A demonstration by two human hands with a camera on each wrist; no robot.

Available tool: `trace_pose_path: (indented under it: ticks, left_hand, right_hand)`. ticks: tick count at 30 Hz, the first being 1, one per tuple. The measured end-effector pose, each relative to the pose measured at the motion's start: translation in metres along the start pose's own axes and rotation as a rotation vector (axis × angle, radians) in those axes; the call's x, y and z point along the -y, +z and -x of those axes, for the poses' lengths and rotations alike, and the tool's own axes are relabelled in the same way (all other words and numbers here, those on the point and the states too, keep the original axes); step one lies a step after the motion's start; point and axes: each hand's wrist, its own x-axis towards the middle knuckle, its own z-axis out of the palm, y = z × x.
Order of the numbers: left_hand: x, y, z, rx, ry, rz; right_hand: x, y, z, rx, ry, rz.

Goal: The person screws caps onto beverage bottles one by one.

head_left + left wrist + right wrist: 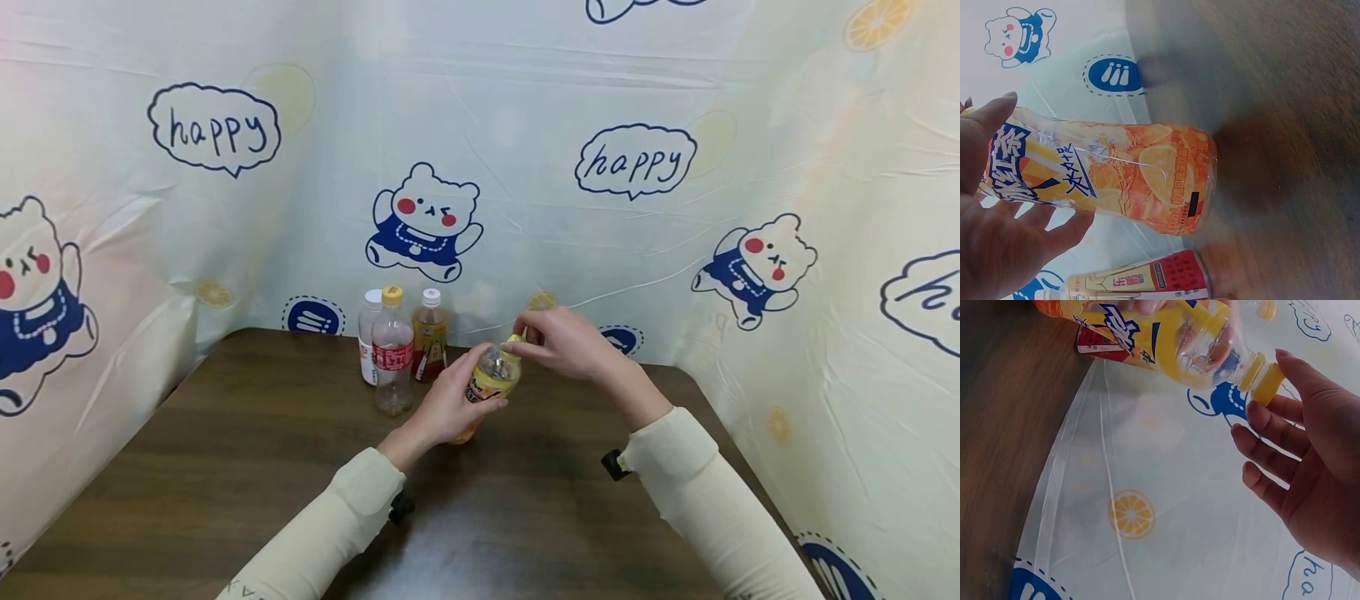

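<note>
My left hand (448,402) grips a plastic drink bottle (492,377) round its upper part, thumb on one side and fingers on the other. The bottle leans with its neck toward the right. Its yellow and orange label (1166,169) shows lemon slices and faces the left wrist camera. At the neck, my right hand (566,342) pinches the yellow cap (1267,385) between thumb and index finger, the other fingers spread loosely. A yellow ring (1252,372) sits on the neck just below the cap. The part of the bottle under the left palm is hidden.
Left of the held bottle, several others stand together: a clear bottle with a red label and yellow cap (393,354), a white-labelled bottle (367,342) behind it, and a white-capped amber bottle (431,337). A printed curtain (525,250) hangs behind the dark wooden table (247,467).
</note>
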Motion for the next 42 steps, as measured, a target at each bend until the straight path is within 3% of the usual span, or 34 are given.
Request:
trace_pose_path:
  ticks: [4, 13, 21, 31, 42]
  left_hand:
    - [0.0, 0.0, 0.0, 0.0, -0.001, 0.002]
    - [0.0, -0.002, -0.002, 0.001, 0.007, -0.007]
    - [0.001, -0.001, 0.0, 0.009, 0.001, 0.0]
    - [0.001, -0.002, -0.001, 0.012, 0.017, 0.003]
    - [0.002, -0.001, 0.001, 0.019, 0.008, -0.002]
  right_hand:
    - [0.001, 0.0, 0.0, 0.001, 0.002, 0.001]
    - [-0.001, -0.006, -0.001, 0.036, -0.123, -0.079]
    - [-0.004, -0.012, 0.0, 0.101, -0.152, -0.122]
    - [-0.003, -0.02, -0.001, 0.141, -0.2, -0.095]
    - [0.0, -0.014, -0.005, 0.112, -0.134, -0.037]
